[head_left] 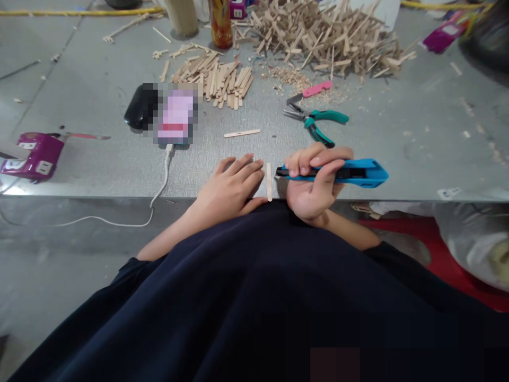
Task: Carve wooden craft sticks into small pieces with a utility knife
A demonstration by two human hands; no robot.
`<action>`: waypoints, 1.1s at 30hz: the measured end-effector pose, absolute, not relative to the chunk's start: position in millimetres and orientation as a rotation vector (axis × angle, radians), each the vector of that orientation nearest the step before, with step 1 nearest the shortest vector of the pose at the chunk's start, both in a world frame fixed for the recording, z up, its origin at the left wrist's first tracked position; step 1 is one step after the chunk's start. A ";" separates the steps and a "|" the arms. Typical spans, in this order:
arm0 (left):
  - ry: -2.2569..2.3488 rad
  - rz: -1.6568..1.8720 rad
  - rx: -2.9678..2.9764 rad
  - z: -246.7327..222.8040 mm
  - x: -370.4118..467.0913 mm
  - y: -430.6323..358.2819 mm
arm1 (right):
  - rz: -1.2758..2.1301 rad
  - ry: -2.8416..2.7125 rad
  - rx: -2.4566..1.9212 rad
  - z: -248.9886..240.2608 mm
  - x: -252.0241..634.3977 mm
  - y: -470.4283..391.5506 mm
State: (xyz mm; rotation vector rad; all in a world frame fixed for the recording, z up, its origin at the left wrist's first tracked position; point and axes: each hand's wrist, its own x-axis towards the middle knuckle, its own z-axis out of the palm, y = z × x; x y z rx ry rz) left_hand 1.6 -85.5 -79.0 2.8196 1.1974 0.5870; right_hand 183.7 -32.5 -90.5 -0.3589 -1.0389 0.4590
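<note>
My right hand (318,180) is closed around a blue utility knife (371,172), its black front end pointing left. Just left of that tip, a wooden craft stick (269,181) lies at the table's near edge, roughly at right angles to it. My left hand (238,183) rests palm down on the table, fingers stretched out beside this stick. Its thumb tip is by the stick's lower end; whether they touch I cannot tell. A second craft stick (242,133) with a dark mark lies farther back.
Green-handled pliers (314,124) and a pink folding knife (317,89) lie beyond my right hand. Behind are craft sticks (222,79) and a big heap of wood pieces (318,37). Left are a phone (177,116) on a white cable (165,175), a black mouse-like object (139,109) and a purple tape dispenser (37,156).
</note>
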 end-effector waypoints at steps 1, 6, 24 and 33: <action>1.218 0.615 2.833 -80.9 2.0 -86.1 | 0.467 -1.055 -0.373 -91.0 184.6 -32.9; 1.266 0.701 2.835 -82.3 10.0 -86.2 | 0.500 -1.083 -0.324 -92.4 182.7 -36.1; 1.341 0.972 2.846 -98.6 20.5 -83.3 | 0.356 -1.057 -0.399 -89.5 184.5 -44.0; 1.316 1.032 2.832 -96.7 26.0 -83.7 | 0.535 -1.215 -0.388 -85.7 201.0 -57.7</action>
